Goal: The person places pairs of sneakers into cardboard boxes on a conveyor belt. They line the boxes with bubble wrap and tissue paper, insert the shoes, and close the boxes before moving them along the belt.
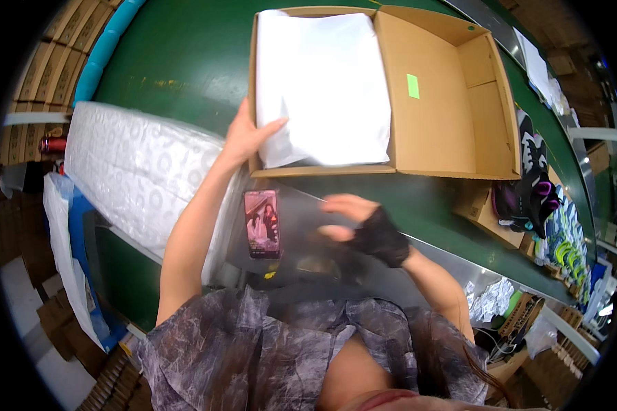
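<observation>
You're at a packing line in a shoe warehouse: green belt, open carton lined with white paper, shoes alongside, stacked flat cartons behind.

A green table carries an open cardboard box and a white patterned roll.
</observation>
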Action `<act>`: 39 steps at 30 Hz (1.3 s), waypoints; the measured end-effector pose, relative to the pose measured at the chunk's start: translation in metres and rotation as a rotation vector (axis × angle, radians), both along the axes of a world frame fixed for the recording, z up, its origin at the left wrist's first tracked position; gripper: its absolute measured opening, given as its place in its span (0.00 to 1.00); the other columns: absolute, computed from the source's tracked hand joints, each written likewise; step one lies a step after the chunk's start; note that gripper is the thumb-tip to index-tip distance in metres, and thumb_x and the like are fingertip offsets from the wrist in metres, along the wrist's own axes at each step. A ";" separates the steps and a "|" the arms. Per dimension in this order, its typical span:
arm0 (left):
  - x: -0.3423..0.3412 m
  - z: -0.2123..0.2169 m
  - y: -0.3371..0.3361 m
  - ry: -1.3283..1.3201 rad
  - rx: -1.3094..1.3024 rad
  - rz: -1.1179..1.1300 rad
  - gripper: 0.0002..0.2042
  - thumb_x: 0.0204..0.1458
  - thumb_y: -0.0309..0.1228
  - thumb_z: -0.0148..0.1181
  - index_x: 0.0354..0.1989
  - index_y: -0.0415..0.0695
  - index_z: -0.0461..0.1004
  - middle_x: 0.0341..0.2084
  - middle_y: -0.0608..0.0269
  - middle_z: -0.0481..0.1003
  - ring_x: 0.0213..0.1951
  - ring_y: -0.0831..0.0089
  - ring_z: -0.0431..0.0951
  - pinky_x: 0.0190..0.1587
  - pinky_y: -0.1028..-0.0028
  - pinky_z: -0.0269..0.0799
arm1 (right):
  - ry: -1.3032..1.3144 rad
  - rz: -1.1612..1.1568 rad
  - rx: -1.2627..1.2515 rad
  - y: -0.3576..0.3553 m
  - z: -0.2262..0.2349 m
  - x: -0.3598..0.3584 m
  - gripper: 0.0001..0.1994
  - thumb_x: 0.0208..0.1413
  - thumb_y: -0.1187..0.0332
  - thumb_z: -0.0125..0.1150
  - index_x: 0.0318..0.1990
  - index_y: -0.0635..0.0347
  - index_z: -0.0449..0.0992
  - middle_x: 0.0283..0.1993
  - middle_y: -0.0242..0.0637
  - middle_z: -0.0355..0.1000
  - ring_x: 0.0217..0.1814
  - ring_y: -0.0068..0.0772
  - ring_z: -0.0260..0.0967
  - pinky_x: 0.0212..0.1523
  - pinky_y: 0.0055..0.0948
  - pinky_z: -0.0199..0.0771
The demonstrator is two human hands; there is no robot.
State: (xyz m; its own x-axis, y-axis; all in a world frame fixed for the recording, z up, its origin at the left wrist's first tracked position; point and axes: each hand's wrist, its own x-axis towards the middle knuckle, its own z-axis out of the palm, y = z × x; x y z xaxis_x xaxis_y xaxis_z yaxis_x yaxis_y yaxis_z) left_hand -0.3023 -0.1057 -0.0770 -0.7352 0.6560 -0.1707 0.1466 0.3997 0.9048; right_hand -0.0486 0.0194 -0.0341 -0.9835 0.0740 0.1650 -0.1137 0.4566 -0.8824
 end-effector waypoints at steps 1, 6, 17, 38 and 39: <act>0.006 -0.006 -0.005 0.097 -0.076 0.053 0.44 0.37 0.40 0.65 0.58 0.29 0.45 0.47 0.42 0.65 0.48 0.60 0.68 0.49 0.72 0.63 | -0.400 -0.029 -0.381 0.020 -0.012 0.023 0.16 0.44 0.71 0.60 0.43 0.61 0.70 0.48 0.40 0.66 0.47 0.38 0.67 0.43 0.24 0.68; 0.009 0.005 0.005 0.029 -0.052 0.036 0.46 0.39 0.40 0.62 0.59 0.29 0.40 0.53 0.38 0.57 0.55 0.56 0.61 0.53 0.70 0.60 | -0.079 -0.890 -1.703 0.137 -0.028 0.054 0.23 0.43 0.60 0.61 0.48 0.54 0.65 0.47 0.40 0.65 0.51 0.39 0.62 0.50 0.44 0.64; -0.021 0.015 0.024 -0.928 0.294 0.094 0.50 0.39 0.72 0.30 0.60 0.37 0.48 0.59 0.46 0.49 0.59 0.56 0.51 0.54 0.44 0.45 | -0.088 -0.412 0.865 0.081 -0.005 0.016 0.49 0.24 0.54 0.72 0.58 0.63 0.52 0.62 0.48 0.49 0.64 0.50 0.46 0.54 0.56 0.49; -0.012 0.039 0.100 -0.900 0.561 0.170 0.30 0.51 0.54 0.36 0.53 0.42 0.59 0.46 0.54 0.65 0.46 0.63 0.68 0.46 0.66 0.67 | 0.094 -0.952 0.155 0.152 0.013 -0.023 0.34 0.38 0.45 0.63 0.47 0.60 0.63 0.40 0.49 0.66 0.45 0.46 0.64 0.44 0.40 0.64; -0.016 0.053 0.098 -0.944 0.545 0.112 0.29 0.51 0.53 0.35 0.52 0.42 0.60 0.44 0.53 0.66 0.45 0.63 0.69 0.44 0.65 0.68 | 0.077 -0.961 0.185 0.153 0.037 -0.030 0.34 0.37 0.45 0.63 0.46 0.61 0.63 0.39 0.48 0.66 0.42 0.44 0.66 0.40 0.39 0.67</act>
